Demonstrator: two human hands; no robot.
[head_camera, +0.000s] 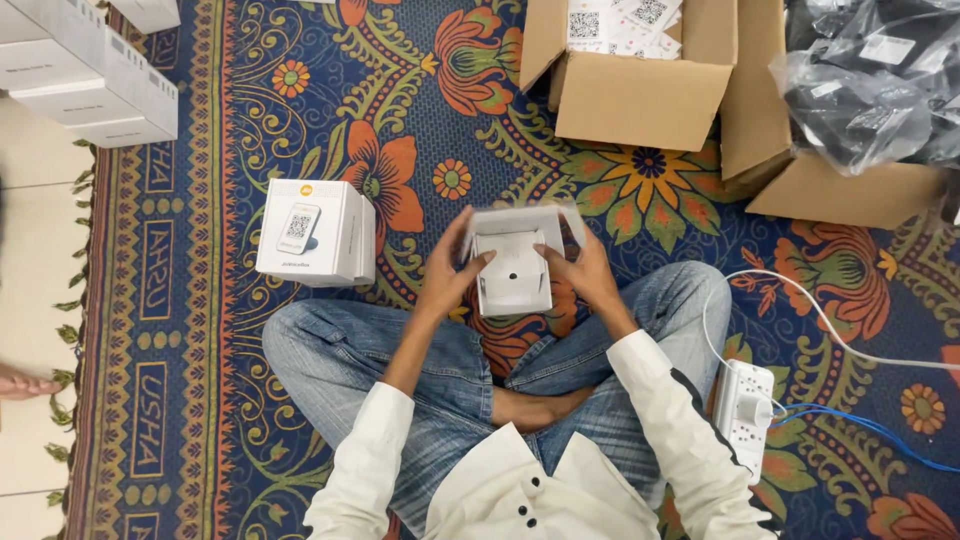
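A small white box (514, 272) is held above the lap, between the crossed legs, with its open side turned up toward the camera and its top flap (525, 218) folded back, away from the body. It is gripped from both sides: the left hand (447, 278) is closed on its left wall with the thumb over the edge, and the right hand (588, 272) is closed on its right wall, fingertips at the rim. The box lies midway between the two hands, so neither is nearer; its longer side runs away from the body. A closed white box with a picture label (315, 232) stands on the patterned carpet (210, 330) just to the left. Stacked white boxes (95, 75) are seen at the upper left, an open brown carton (640, 95) with white printed sheets ahead, and grey plastic bags (870, 85) at the upper right.
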